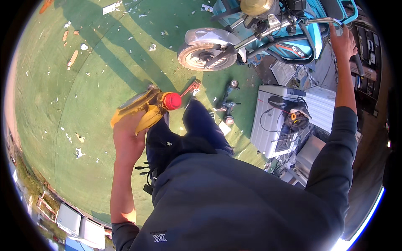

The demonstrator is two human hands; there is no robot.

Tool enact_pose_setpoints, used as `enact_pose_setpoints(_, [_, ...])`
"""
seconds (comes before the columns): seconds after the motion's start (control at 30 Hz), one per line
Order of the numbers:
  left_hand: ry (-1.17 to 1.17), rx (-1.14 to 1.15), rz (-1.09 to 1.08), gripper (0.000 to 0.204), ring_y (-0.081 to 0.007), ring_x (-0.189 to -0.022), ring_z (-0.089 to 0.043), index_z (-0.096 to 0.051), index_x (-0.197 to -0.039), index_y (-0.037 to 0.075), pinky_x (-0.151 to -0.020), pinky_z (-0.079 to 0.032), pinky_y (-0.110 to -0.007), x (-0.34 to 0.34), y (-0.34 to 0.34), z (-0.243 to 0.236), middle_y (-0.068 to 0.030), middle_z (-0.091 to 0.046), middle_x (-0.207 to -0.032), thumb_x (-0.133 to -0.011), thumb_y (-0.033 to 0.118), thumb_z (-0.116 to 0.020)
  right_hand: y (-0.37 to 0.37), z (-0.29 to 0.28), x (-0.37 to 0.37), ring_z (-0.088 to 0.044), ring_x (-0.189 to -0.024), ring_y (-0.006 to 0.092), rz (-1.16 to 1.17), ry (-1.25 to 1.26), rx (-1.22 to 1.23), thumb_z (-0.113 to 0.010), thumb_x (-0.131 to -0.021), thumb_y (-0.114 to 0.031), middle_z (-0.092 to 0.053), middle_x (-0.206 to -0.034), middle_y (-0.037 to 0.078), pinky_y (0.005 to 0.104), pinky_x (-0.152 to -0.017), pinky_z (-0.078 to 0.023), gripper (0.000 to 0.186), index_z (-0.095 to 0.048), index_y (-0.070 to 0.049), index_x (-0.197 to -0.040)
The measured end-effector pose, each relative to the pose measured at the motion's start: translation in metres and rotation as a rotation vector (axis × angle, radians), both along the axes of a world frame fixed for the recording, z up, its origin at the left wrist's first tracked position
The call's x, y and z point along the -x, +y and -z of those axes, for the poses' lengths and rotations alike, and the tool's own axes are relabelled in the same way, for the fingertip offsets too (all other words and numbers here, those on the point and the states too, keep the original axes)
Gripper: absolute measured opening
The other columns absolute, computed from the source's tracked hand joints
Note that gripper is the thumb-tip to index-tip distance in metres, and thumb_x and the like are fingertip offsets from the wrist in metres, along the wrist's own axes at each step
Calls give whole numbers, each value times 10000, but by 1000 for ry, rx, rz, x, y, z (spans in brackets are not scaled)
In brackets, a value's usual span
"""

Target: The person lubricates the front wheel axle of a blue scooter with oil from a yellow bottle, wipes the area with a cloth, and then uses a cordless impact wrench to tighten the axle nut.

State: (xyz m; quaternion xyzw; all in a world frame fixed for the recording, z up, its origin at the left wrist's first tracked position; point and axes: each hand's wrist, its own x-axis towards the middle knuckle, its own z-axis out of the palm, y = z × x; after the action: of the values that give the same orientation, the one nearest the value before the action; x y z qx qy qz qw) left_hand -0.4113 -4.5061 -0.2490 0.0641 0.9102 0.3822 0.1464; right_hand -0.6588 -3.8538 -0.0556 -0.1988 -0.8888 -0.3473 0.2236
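My left hand (130, 133) is closed on a grimy yellow container (128, 108) with a red cap (171, 100), held beside my left thigh. At upper right, my right hand (342, 44) has its fingers around a silver bar (324, 21) of a turquoise motorbike (293, 44), whose front wheel (205, 56) stands on the green floor (63, 125). A red pipe wrench (192, 86) lies just beyond the red cap. Cordless power tools (229, 100) lie to the right of my legs.
White metal appliances (261, 125) sit to my right, a dark bag of tools and cords (293, 117) on them, with assorted scrap around them. A dark shelving unit (368, 62) stands at the far right. Litter dots the floor; white boxy objects (69, 219) appear at lower left.
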Motion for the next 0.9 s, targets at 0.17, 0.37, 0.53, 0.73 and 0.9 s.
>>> enact_pose_setpoints(0.17, [-25,68,378,529,-399,-1000,-655,-700,-1230,52,-887,-506,-461,45,21,3,-175,-711,-1057,-720,18,-838,-182,128,-143,-743,-952,325,-336,-42,1210,-735,-944,-408,-766,-1016,165,398,-855,-564,481,-681,-31,-1238])
enact_pose_setpoints(0.37, [-59,94,554,520,-406,-936,-682,-701,-1225,16,-839,-537,-455,49,61,13,-195,-712,-1016,-732,94,-846,-356,233,-272,-739,-778,330,-57,-295,1762,-766,-905,-397,-744,-817,141,423,-714,-576,433,-711,-8,-1089])
enact_pose_setpoints(0.53, [20,73,742,539,-393,-861,-685,-704,-1221,1,-767,-542,-462,50,99,28,-189,-704,-971,-713,115,-843,-362,255,-307,-728,-795,345,81,-278,1674,-730,-917,-437,-716,-803,120,445,-707,-578,416,-684,-33,-1001])
enact_pose_setpoints(0.73, [59,63,822,532,-373,-831,-680,-696,-1246,8,-731,-532,-468,51,121,63,-173,-684,-916,-744,136,-818,-343,287,-309,-718,-870,421,432,-403,1553,-662,-933,-574,-715,-942,230,487,-761,-579,565,-668,-26,-1069])
enact_pose_setpoints(0.9, [-6,27,916,505,-369,-842,-685,-695,-1270,40,-756,-533,-465,68,107,80,-166,-690,-914,-783,136,-788,-362,298,-315,-701,-879,476,585,-288,1718,-641,-943,-587,-720,-945,244,513,-824,-566,600,-639,-10,-1110])
